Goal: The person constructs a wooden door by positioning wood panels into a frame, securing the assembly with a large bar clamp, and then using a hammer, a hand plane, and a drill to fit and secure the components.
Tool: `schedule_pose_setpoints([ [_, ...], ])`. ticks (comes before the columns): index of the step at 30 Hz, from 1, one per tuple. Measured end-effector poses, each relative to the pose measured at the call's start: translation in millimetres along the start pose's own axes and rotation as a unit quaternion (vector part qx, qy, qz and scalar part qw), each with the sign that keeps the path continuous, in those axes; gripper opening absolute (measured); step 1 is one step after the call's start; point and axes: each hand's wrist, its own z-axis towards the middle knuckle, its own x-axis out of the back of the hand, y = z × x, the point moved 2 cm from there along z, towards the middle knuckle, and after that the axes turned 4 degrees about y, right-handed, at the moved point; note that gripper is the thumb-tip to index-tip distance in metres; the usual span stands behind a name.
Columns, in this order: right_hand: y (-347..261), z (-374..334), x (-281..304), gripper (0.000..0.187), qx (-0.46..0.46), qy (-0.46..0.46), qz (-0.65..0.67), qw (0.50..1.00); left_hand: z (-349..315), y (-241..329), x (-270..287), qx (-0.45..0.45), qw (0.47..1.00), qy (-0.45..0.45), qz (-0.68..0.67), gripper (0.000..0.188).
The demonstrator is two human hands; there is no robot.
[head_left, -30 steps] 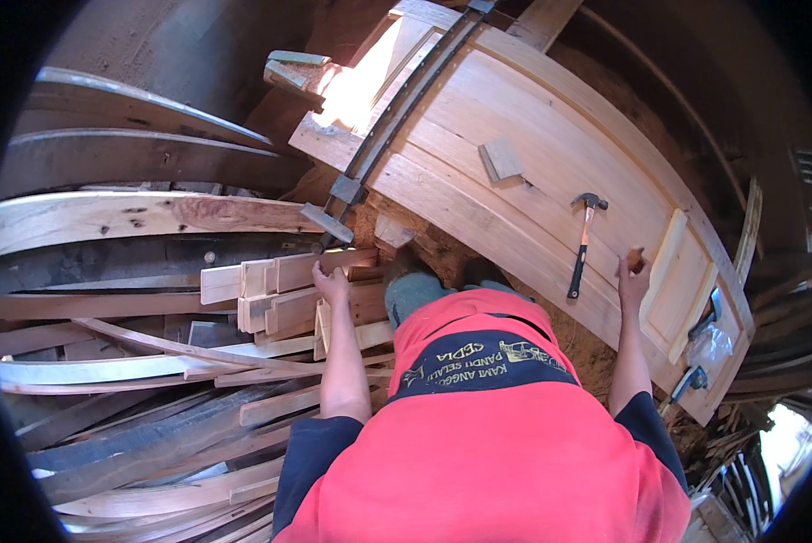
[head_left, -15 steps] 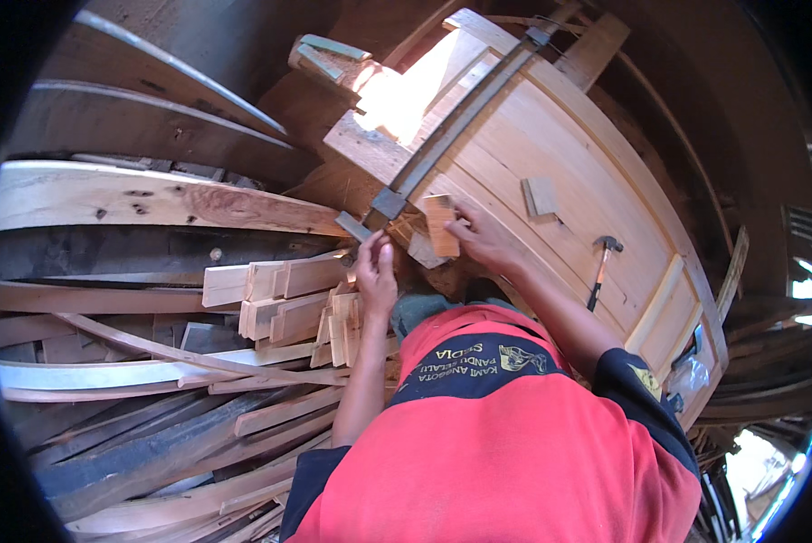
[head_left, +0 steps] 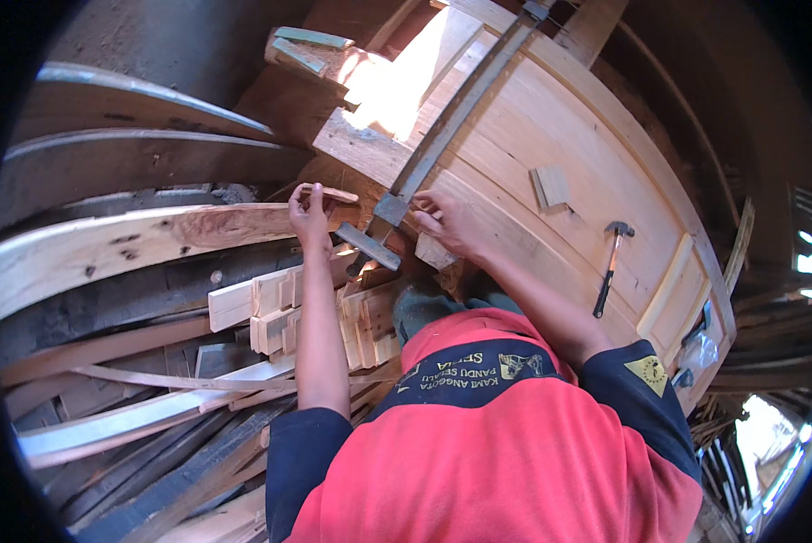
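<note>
My left hand [head_left: 310,220] is raised over the boards on the left, its fingers closed on a small wooden block [head_left: 341,194], seen nearly edge-on. My right hand [head_left: 449,223] is at the near edge of a wooden door [head_left: 550,118], beside the metal jaw [head_left: 390,209] of a bar clamp. Its fingers are loosely bent and apart, with nothing visible in them. The long clamp bar [head_left: 465,109] lies across the door. Below the jaw, the clamp's end piece [head_left: 368,246] juts out between my hands.
On the door lie a small wood block [head_left: 550,187], a hammer [head_left: 610,267] and a clear plastic bag [head_left: 698,351]. Short wood offcuts [head_left: 256,303] are stacked left of me. Long planks [head_left: 143,240] fill the left side.
The wooden block has passed from my right hand to my left. My left hand has moved up and left, away from the clamp's end; my right hand has shifted left toward the jaw.
</note>
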Motion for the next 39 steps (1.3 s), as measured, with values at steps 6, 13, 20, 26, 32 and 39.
schedule_pose_setpoints([
  [6, 74, -58, 49, 0.029, -0.118, 0.063, -0.027, 0.991, 60, -56, -18, 0.105, 0.987, -0.095, 0.075, 0.042],
  [13, 88, -96, 59, 0.028, -0.193, 0.079, -0.003, 0.978, 59, -69, -47, 0.230, 0.910, -0.272, 0.211, 0.034],
  [20, 90, -91, 44, 0.028, -0.158, 0.046, -0.026, 0.986, 82, -70, -33, 0.183, 0.910, -0.292, 0.230, 0.039],
  [26, 84, -73, 45, 0.029, -0.173, 0.044, -0.024, 0.984, 93, -26, -24, 0.029, 0.995, -0.093, -0.010, 0.021],
  [32, 58, 1, 49, 0.035, 0.009, 0.057, -0.197, 0.979, 59, 32, -107, -0.238, 0.875, -0.193, 0.374, 0.053],
  [39, 27, 100, 4, 0.043, 0.247, -0.056, -0.538, 0.804, 54, 27, -131, -0.426, 0.661, -0.229, 0.574, 0.051],
])
